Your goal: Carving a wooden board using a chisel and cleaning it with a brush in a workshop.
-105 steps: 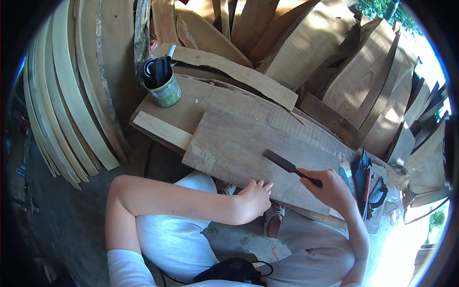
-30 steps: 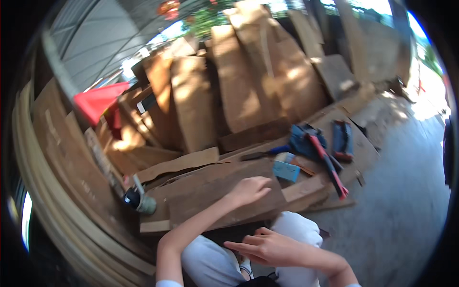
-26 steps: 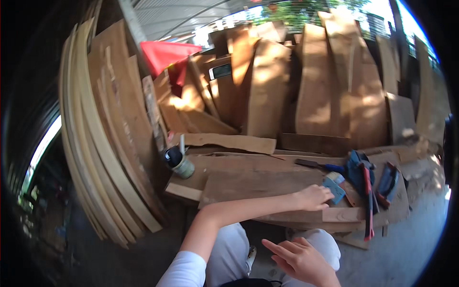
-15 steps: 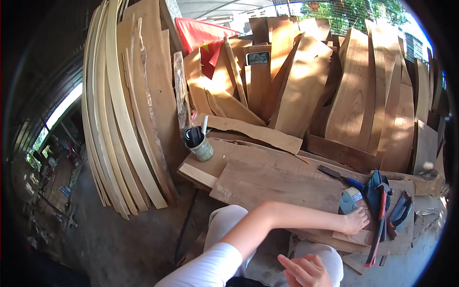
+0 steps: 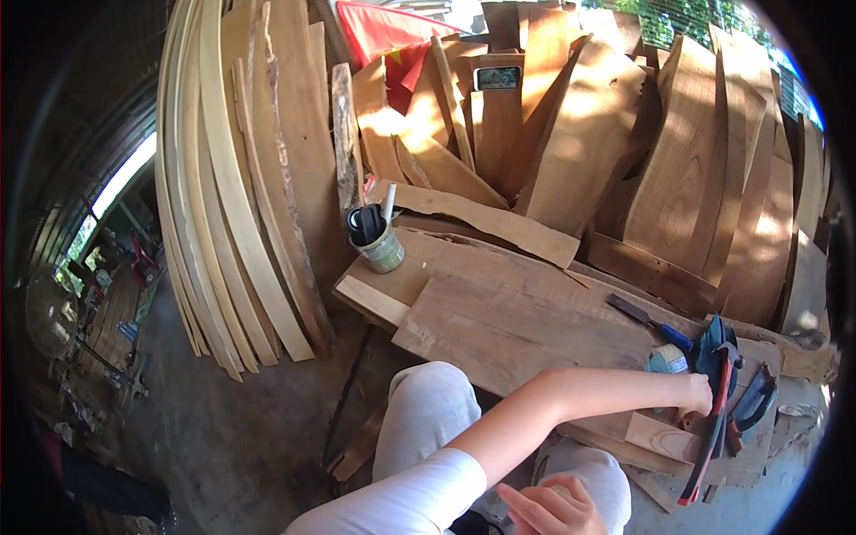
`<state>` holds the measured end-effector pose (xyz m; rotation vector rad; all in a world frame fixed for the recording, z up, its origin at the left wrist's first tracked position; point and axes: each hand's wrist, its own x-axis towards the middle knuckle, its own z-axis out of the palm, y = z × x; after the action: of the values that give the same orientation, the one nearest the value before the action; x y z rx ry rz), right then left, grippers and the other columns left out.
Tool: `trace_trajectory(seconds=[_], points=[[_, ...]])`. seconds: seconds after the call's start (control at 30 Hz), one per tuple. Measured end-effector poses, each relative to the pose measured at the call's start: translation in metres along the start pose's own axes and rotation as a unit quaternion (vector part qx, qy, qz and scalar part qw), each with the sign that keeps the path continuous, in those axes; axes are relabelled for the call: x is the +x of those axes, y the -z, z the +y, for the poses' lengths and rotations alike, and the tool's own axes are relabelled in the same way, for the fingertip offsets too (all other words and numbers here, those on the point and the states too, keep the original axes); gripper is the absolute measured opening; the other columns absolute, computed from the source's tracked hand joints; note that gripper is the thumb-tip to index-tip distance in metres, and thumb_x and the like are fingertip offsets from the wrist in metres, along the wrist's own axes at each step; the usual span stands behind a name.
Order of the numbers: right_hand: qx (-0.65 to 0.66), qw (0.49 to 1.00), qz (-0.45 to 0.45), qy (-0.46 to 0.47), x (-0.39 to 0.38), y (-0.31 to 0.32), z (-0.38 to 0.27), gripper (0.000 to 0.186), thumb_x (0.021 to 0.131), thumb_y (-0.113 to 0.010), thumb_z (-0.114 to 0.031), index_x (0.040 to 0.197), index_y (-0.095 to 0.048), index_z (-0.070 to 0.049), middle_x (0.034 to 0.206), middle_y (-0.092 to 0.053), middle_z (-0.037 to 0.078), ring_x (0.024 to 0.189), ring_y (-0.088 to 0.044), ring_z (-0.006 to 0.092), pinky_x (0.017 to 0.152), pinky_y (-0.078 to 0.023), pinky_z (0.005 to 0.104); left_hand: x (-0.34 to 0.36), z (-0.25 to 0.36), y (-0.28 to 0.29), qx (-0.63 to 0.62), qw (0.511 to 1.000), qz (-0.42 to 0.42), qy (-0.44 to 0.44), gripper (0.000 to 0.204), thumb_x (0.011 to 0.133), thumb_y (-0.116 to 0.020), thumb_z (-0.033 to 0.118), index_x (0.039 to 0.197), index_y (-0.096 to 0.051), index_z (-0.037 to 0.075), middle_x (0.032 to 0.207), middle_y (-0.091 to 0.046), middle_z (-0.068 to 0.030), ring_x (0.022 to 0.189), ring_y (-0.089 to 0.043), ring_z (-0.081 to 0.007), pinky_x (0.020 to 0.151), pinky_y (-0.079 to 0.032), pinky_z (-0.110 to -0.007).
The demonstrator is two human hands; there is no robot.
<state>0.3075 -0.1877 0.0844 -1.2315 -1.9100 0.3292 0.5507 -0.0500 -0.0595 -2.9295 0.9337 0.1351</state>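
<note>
My left hand (image 5: 697, 395) reaches across to the right end of the wooden bench. It is against a long red-and-black tool (image 5: 713, 437) lying beside a dark teal tool (image 5: 711, 343); its fingers are mostly hidden there. Just left of the hand is a small blue-and-white container (image 5: 667, 359), partly covered by my forearm. A short light wood piece (image 5: 662, 437) lies below the wrist. Over my lap, my right hand (image 5: 555, 510) is held with the index finger out and the others loosely bent, and I see nothing in it.
A blue-handled chisel-like tool (image 5: 651, 321) and another dark, curved tool (image 5: 754, 397) flank the left hand. A wide board (image 5: 517, 330) lies on the bench, with a cup of items (image 5: 382, 250) at its left end. Tall planks (image 5: 584, 134) lean behind; long strips (image 5: 223, 196) stand left.
My left hand has moved right, off the small light wood piece and against the red-and-black tool. My right hand has shifted slightly left and down. The view has tilted down a little.
</note>
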Motion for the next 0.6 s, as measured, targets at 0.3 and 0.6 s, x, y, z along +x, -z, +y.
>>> trace_trajectory(seconds=[0.3,0.6], points=[[0.022,0.999,-0.021,0.015,0.012,-0.009,-0.009,0.037,0.078,-0.067,-0.002,0.115,-0.061,-0.001,0.087,-0.060,0.010,0.078,-0.057,0.0266,0.076,-0.045,0.0367,-0.031,-0.005,-0.012,0.071,0.973,0.206,0.080,0.039,0.086,-0.054,0.034,0.107,-0.058,0.001,0.100,-0.061,-0.0103,0.095,-0.061,-0.0244,0.084,-0.045,-0.047],[0.020,0.999,-0.024,0.001,0.016,-0.019,-0.015,0.033,0.080,-0.066,-0.005,0.113,-0.062,-0.001,0.085,-0.060,0.009,0.078,-0.058,0.0262,0.076,-0.046,0.0366,-0.133,-0.008,0.051,-0.419,0.635,0.616,0.203,0.022,0.098,-0.044,0.008,0.115,-0.031,0.001,0.091,-0.052,-0.0163,0.085,-0.059,-0.0289,0.072,-0.049,-0.041]])
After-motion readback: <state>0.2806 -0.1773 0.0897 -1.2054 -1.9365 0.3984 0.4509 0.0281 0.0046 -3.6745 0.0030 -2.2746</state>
